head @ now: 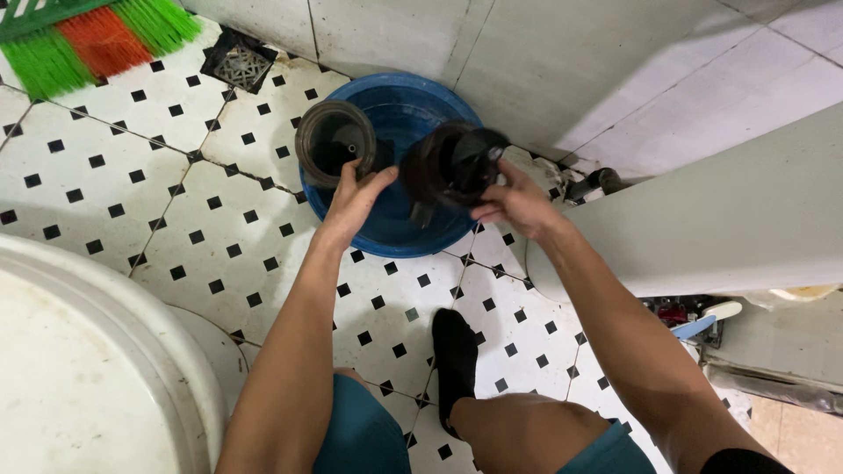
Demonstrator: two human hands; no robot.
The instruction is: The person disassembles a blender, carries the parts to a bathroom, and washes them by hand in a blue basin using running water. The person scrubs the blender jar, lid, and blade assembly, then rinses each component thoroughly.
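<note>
Head view, looking down on a tiled floor (pixel 105 175) of white tiles with small black squares. At ten o'clock lies a brush (pixel 92 33) with green and red bristles; just to its right, at eleven o'clock, a dark floor drain (pixel 238 61) sits against the wall. At eight o'clock a large white rounded rim (pixel 132 307) fills the corner of the view.

Near centre, at twelve o'clock, a blue basin (pixel 399 230) rests on the floor beside the wall tiles. The left hand (pixel 353 200) is closed around the lower edge of a dark, clear-walled round cup (pixel 335 143), held over the basin's left rim with its open mouth facing the camera. Just beside it, to the right, the right hand (pixel 516 202) grips a second dark round part (pixel 452 164), tilted above the basin's right half; its inner ribs show, and the thumb and fingers wrap its right side. The two parts are near each other but apart.

Below the hands, at six o'clock, a foot in a black sock (pixel 455 364) stands on the floor between the person's knees. At three o'clock a broad white surface (pixel 702 219) crosses the view, with a dark pipe fitting (pixel 593 184) at its upper left edge.
</note>
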